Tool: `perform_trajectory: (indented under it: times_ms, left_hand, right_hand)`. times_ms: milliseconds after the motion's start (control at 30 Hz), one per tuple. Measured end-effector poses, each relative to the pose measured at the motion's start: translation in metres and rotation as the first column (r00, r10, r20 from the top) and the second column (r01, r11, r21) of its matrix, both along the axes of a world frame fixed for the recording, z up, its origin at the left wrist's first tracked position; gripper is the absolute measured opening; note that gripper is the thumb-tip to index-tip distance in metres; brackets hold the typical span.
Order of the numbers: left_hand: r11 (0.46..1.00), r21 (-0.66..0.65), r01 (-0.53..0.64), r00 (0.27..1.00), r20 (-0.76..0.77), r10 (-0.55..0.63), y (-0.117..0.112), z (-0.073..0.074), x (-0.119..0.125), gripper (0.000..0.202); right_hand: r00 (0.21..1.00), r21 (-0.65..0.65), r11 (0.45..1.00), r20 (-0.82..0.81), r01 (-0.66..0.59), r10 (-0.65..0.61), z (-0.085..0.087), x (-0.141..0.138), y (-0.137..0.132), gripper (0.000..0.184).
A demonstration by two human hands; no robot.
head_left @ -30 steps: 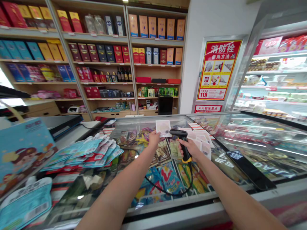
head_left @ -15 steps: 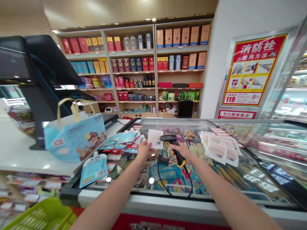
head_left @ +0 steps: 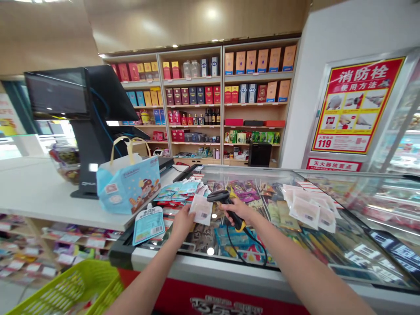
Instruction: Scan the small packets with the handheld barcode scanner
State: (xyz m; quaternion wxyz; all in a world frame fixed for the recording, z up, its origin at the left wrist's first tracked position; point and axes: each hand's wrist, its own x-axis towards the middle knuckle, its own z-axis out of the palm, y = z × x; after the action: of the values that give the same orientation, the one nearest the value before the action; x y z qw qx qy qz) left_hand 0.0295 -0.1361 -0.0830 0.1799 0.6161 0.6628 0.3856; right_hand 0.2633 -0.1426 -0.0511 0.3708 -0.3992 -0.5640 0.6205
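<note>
Pinched by its edge in my left hand [head_left: 183,218] is a white packet [head_left: 201,209] with a barcode on its face. My right hand [head_left: 239,210] is wrapped round the grip of a black and yellow barcode scanner [head_left: 219,196], whose head points left at the packet. The scanner's cable hangs in a loop over the freezer glass. Left of the packet lies a heap of blue and red packets [head_left: 183,188], and nearer me a single light-blue pouch [head_left: 149,225]. Several more white packets [head_left: 306,205] lie overlapping on the glass at the right.
Beneath my hands is a glass-topped freezer [head_left: 210,258] full of packaged goods. A blue gift bag [head_left: 127,186] and a black checkout monitor [head_left: 57,94] stand on the white counter [head_left: 29,188] at left. A green basket [head_left: 75,284] is low at the left, and shelves [head_left: 197,105] line the back wall.
My view has turned left, bringing more of the monitor and basket in. The white packet has moved lower and nearer me, tilting, with the scanner's head still beside it.
</note>
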Motion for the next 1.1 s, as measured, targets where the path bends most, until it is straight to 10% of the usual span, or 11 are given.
perform_trajectory:
  times_ms: [300,833,1100]
  left_hand:
    - [0.924,0.367,0.105,0.956,-0.292,0.008,0.000,0.003,0.014,0.029]
    - [0.802,0.037,0.597,0.775,-0.287,-0.564,0.026,0.012,0.316,0.016]
    - [0.864,-0.089,0.496,0.788,-0.373,-0.490,0.028,0.002,0.370,0.040]
  right_hand:
    - [0.999,-0.015,0.999,-0.017,0.035,-0.035,0.001,0.014,0.003,0.034]
    - [0.807,0.028,0.819,-0.189,0.574,-0.559,-0.002,0.190,-0.029,0.039]
    - [0.665,-0.017,0.698,-0.289,0.716,-0.689,-0.008,0.223,-0.033,0.039]
